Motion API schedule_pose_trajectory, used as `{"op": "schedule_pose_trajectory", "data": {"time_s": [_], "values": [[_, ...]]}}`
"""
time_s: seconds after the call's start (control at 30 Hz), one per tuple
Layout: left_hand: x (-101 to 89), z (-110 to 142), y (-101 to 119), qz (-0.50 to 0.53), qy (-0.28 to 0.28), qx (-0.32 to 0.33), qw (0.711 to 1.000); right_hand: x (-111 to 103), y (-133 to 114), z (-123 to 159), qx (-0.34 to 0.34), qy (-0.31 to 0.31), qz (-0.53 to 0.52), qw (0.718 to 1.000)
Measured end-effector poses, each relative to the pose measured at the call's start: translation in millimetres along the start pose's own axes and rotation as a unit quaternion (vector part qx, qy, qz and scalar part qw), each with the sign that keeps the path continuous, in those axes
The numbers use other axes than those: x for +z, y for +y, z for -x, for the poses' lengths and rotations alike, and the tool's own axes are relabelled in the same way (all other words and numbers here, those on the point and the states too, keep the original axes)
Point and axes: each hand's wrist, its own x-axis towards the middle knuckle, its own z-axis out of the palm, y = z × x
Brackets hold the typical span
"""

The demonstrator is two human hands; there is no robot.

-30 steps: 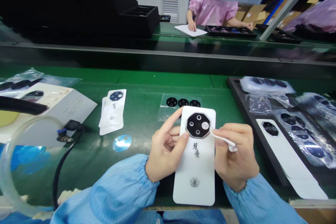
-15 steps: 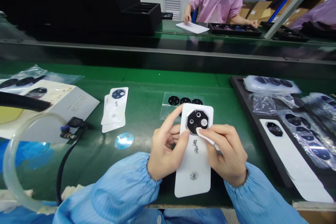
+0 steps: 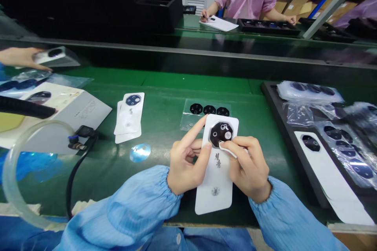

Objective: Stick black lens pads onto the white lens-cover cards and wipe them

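I hold a white phone back cover (image 3: 216, 180) with a black octagonal camera plate (image 3: 221, 133) over the green bench. My left hand (image 3: 185, 160) grips its left edge, thumb on the face and forefinger stretched along the top corner. My right hand (image 3: 249, 164) is closed on a small white swab (image 3: 226, 150), whose tip touches the lower edge of the camera plate.
A clear bag with three black camera plates (image 3: 209, 110) lies just behind the cover. Stacked white covers (image 3: 129, 117) and a blue film disc (image 3: 140, 152) lie at left, beside a black hose (image 3: 76, 160). A black tray (image 3: 282, 125) of bagged parts stands at right. Another person's hand (image 3: 20, 57) holds a cover far left.
The swab moved from the right side of the camera plate to its lower left edge. The cover has drawn slightly away and up. Another person's hand with a cover appeared at far left.
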Motion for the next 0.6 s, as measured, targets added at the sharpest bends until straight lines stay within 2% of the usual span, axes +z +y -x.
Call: {"op": "schedule_pose_trajectory", "data": {"time_s": [0.13, 0.23, 0.33, 0.6], "values": [[-0.6, -0.7, 1.4, 0.039, -0.007, -0.042, 0.998, -8.0, -7.2, -7.5, 0.049, 0.024, -0.035, 0.998], [-1.2, -0.8, 1.3, 0.089, -0.010, -0.100, 0.991, -15.0, -13.6, -14.2, 0.111, 0.068, -0.089, 0.988], [-1.1, 0.2, 1.2, 0.115, -0.016, -0.120, 0.986, -19.3, -16.3, -17.0, 0.150, 0.092, -0.126, 0.976], [5.5, 0.9, 19.1, 0.136, 0.028, -0.183, 0.973, -23.5, -19.5, -14.9, 0.167, 0.086, -0.130, 0.974]]}}
